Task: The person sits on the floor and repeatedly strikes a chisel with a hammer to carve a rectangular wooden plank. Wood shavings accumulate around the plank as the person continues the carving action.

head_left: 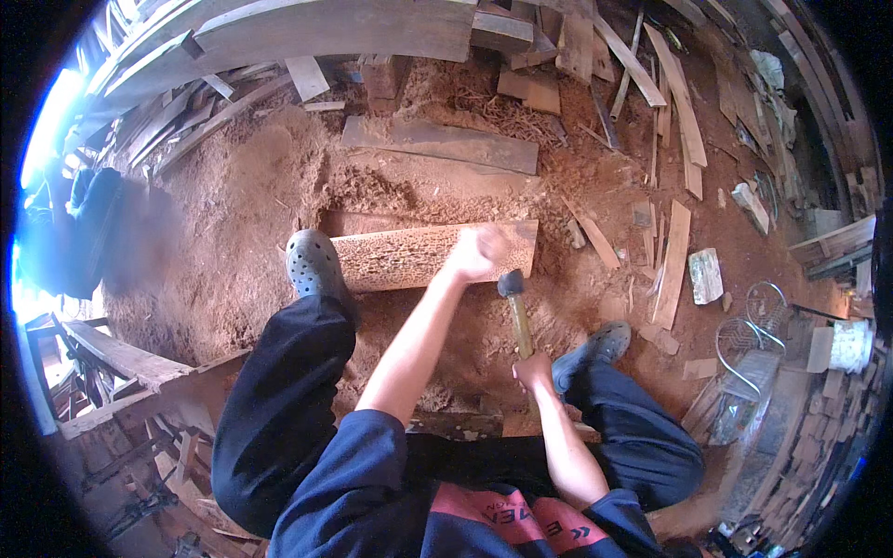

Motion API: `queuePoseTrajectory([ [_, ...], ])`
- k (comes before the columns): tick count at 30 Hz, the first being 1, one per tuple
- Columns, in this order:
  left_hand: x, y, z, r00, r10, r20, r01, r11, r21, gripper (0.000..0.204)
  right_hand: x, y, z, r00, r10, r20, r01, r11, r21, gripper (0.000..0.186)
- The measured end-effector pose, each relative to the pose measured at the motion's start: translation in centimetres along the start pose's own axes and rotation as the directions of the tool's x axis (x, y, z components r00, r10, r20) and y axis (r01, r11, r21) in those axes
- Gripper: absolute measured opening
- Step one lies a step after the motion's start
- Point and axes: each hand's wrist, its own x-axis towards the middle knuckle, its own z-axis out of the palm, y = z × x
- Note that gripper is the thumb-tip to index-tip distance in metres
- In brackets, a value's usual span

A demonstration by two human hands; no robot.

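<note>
A wooden plank [395, 259] with a densely pitted, carved-looking top lies on the ground between my feet. Over its right part is my left hand [480, 252], slightly blurred and closed like a fist; whatever it may hold is hidden. My right hand [533, 370] is wrapped round the lower handle of a hammer [520, 321], which has a dark, blocky head and a pale wooden handle. The hammer's head is just off the plank's near right corner. My left shoe [314, 264], a grey clog with holes, covers the plank's left end.
Beyond the carved plank lies a grey board [437, 142] on reddish sawdust. Loose wood strips [673, 265] and a whitish block [705, 276] lie to the right, near my other clog [595, 353]. A wire-framed fan [744, 344] stands further right. Large timber [335, 33] spans the far side.
</note>
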Motion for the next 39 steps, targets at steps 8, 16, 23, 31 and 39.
queuePoseTrajectory([
  [8, 3.4, 7.9, -0.9, 0.704, -0.552, -0.447, 0.106, 0.704, -0.703, 0.019, 0.8, 1.7, 0.0, 0.982, -0.164, 0.094, 0.15, 0.979, 0.141, 0.02],
  [16, 0.8, 4.4, -2.6, 0.784, -0.482, -0.391, 0.315, 0.852, -0.418, 0.027, 0.3, 0.0, 0.0, 0.992, 0.04, 0.121, -0.051, 0.995, 0.084, 0.014],
  [23, -1.9, 2.8, -0.9, 0.821, -0.459, -0.339, 0.344, 0.872, -0.348, 0.029, -0.1, -0.7, -0.4, 0.992, 0.041, 0.123, -0.051, 0.995, 0.08, 0.01],
  [31, -2.2, 2.5, -1.0, 0.859, -0.424, -0.286, 0.331, 0.888, -0.32, 0.027, 0.6, 0.2, 0.1, 0.989, 0.062, 0.135, -0.058, 0.998, -0.03, 0.022],
  [39, -2.2, 2.8, -0.9, 0.884, -0.431, -0.182, 0.415, 0.902, -0.121, 0.023, 0.0, 0.5, -0.2, 0.994, -0.085, 0.075, 0.069, 0.979, 0.193, 0.012],
])
